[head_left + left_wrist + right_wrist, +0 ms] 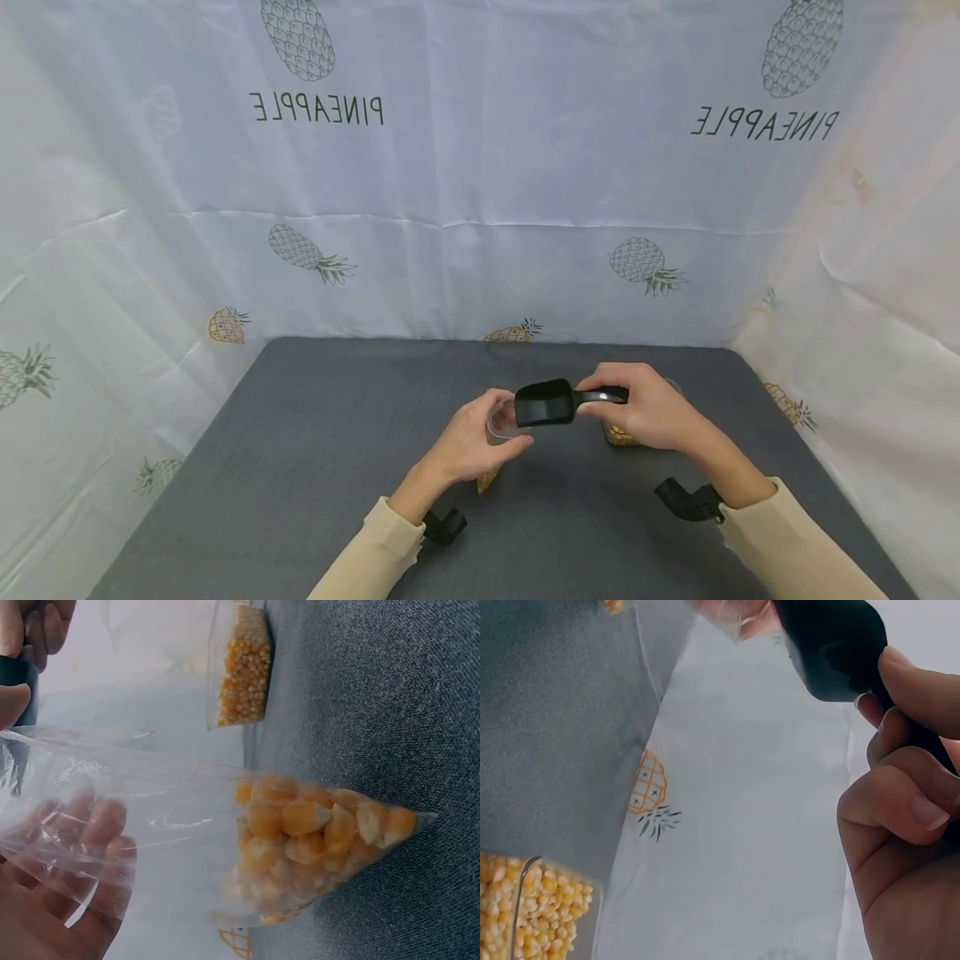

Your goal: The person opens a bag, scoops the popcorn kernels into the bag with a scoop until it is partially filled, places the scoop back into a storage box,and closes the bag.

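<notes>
From the head camera, above the dark grey felt-covered counter (pixel 300 467), we see the left hand (pixel 468 446) curled round the open mouth of a clear thin plastic bag (pixel 501 421), while the right hand (pixel 648 408) grips the handle of a black plastic scoop (pixel 546 403) whose bowl sits just over that mouth. Behind the right hand stands a clear container of yellow corn kernels (pixel 618 433), largely hidden. A pale cloth printed with pineapples (pixel 480 167) walls the scene.

At the left wrist, the bag (pixel 187 825) shows as limp, crinkled film; its pointed bottom corner, filled with kernels (pixel 315 832), touches the counter (pixel 390 697). We judge it light, soft and slippery, sagging under its load, best held at the rim with the weight left resting below. The container (pixel 241 667) stands well apart.

At the right wrist, fingers (pixel 900 810) and thumb wrap the scoop (pixel 836 645) handle. We judge the scoop stiff and light, safely taken by its handle. The container (pixel 532 907) lies below.
</notes>
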Tool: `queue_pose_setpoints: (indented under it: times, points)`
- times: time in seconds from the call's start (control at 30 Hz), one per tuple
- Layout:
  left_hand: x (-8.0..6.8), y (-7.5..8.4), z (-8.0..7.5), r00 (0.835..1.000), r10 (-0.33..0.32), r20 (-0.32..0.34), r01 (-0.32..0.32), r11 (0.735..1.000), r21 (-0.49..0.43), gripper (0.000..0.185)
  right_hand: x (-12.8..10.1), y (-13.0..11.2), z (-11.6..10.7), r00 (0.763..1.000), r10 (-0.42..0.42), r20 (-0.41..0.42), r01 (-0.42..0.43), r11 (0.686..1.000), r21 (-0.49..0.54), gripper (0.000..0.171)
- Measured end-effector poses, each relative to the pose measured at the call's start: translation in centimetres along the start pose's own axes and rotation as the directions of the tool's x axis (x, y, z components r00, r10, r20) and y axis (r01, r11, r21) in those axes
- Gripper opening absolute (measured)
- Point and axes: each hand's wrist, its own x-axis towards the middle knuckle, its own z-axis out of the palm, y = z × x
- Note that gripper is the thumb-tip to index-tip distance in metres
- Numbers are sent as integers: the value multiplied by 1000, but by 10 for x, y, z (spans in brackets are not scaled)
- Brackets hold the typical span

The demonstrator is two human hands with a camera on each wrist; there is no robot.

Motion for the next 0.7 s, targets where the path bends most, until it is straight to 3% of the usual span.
queue_pose_setpoints:
  times: [0.7]
  points:
    - [0, -2, 1, 1000, 18, -18, -17, 1000, 21, 52, -28, 39, -15, 984, 170, -44, -167, 984, 69, 27]
